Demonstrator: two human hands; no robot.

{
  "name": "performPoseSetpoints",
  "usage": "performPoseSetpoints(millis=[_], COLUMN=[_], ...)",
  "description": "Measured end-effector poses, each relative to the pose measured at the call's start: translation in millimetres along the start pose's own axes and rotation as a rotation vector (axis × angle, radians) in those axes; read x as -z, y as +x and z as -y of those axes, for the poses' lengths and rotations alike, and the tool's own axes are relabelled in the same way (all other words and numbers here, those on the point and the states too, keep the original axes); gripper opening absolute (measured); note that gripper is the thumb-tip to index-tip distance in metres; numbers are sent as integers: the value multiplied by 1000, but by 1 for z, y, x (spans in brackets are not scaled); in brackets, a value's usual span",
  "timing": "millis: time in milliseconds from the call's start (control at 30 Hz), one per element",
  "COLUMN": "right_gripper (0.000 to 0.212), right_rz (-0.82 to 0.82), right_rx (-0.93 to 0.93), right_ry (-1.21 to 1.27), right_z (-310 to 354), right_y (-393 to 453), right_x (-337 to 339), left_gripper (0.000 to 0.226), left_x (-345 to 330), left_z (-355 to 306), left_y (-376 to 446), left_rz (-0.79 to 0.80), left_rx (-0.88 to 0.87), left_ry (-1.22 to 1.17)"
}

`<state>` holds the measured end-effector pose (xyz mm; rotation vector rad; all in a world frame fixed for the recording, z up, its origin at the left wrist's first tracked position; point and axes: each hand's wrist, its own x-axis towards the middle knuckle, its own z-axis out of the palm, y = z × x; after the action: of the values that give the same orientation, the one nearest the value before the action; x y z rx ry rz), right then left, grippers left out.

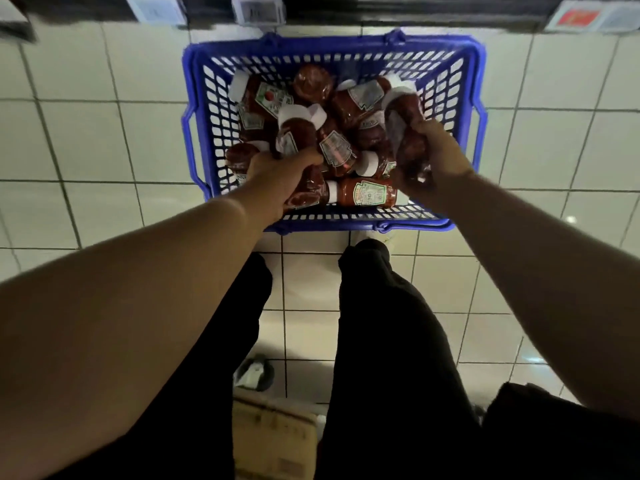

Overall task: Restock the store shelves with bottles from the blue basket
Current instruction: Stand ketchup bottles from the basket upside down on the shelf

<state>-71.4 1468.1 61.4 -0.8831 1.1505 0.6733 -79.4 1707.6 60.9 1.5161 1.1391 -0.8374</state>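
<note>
Inside the blue basket [334, 48] lie red sauce bottles [367, 194]; both hands, left [280, 174] and right [438, 150], each grip one.

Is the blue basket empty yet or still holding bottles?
Still holding bottles. Many ketchup bottles lie piled inside the blue basket, while the left hand and right hand each grip one.
</note>
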Motion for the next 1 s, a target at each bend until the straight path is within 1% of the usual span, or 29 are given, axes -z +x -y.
performPoseSetpoints(millis=[67, 100, 133, 200, 267, 400, 500, 533, 600, 667, 700, 800, 867, 900, 1000], right_gripper=[17, 11, 10, 13, 10, 24, 40, 43, 37, 33, 36, 45, 54, 55, 41], right_rz=[10, 44, 77, 122, 158, 132, 144, 160, 193, 221, 253, 333, 386, 415, 469], right_rx=[23, 42, 71, 129, 209, 381, 472, 500, 551, 612, 650, 771, 819, 843, 911], right_ry=[-5, -5, 0, 21, 46, 34, 61, 76, 104, 97, 98, 161, 246, 287, 335], right_z=[-3, -3, -2, 3, 9, 25, 39, 44, 53, 61, 64, 75, 81, 84, 91], right_y=[-60, -91, -124, -186, -245, -341, -399, -417, -452, -482, -495, -532, -556, -568, -601], right_x=[-2, -6, -10, -20, -29, -45, -61, -66, -76, -88, -95, -124, -145, -155, -182], left_gripper=[70, 73, 74, 69, 63, 77, 66, 67, 70, 61, 58, 63, 66, 66, 72], left_x=[16, 25, 36, 55, 75, 117, 147, 155, 170, 184, 191, 214, 229, 234, 249], left_z=[-15, -25, -35, -57, -80, -122, -147, -155, -169, -186, -193, -213, -224, -230, -247], left_y=[-46, -70, -96, -150, -205, -296, -349, -364, -395, -423, -436, -470, -487, -496, -517], left_rz=[106, 143, 175, 230, 282, 367, 412, 430, 478, 530, 553, 624, 650, 649, 625], left_rx=[-30, -51, -74, -120, -173, -277, -362, -390, -446, -524, -568, -716, -783, -802, -870], left_ry=[-36, -39, -40, -46, -37, 42, 96, 95, 81, 74, 77, 107, 105, 89, 64])
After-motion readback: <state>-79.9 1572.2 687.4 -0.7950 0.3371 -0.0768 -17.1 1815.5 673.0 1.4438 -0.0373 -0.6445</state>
